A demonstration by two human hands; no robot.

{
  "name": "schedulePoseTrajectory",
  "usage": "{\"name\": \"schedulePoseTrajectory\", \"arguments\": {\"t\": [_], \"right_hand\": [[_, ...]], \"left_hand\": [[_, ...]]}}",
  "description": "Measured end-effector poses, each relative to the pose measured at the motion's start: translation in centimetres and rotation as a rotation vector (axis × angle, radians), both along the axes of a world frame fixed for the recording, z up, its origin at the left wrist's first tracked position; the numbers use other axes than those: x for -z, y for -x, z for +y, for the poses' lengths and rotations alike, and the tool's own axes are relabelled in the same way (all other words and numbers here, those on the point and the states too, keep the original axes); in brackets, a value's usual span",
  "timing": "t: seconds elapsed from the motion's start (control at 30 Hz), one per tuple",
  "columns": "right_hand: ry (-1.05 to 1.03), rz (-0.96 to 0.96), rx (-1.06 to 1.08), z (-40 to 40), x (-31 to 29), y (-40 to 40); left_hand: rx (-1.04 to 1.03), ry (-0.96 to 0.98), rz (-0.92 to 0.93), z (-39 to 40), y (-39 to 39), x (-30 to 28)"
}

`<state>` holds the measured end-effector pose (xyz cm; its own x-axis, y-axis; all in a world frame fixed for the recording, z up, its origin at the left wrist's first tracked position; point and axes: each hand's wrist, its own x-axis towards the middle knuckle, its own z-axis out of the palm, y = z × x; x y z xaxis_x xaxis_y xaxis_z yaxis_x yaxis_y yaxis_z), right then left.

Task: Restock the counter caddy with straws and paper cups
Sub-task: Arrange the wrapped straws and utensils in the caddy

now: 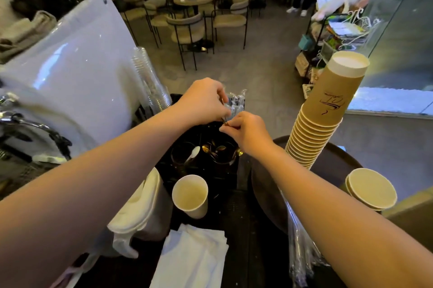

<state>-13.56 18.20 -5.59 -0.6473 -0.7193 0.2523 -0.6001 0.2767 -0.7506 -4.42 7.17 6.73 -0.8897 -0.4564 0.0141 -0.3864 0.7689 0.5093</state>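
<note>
Straws [235, 102] in clear wrappers stand in the back slot of the black caddy [206, 180], and my left hand [203, 100] is closed around the bunch. My right hand [246, 130] pinches something small beside them; I cannot tell what. So I think the straws are nearly in. The tall stack of paper cups [328, 112] waits on the counter [243, 229], not yet in the caddy.

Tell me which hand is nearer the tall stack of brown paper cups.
Right. The right hand is just left of the tall cup stack; the left hand is farther left, at the wrapped straws.
</note>
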Motion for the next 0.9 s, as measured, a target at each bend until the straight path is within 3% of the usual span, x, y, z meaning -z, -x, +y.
{"name": "schedulePoseTrajectory", "arguments": {"t": [0.33,0.63,0.9], "right_hand": [[-0.187,-0.209,0.034,-0.5,2.8,1.0],[-0.346,-0.103,-0.056,-0.8,4.8,0.9],[-0.359,-0.108,-0.036,-0.8,5.4,0.8]], "left_hand": [[0.076,-0.059,0.002,-1.0,2.1,3.7],[0.063,-0.064,-0.049,-1.8,1.0,8.7],[-0.011,-0.110,-0.120,-2.1,0.3,12.4]]}}
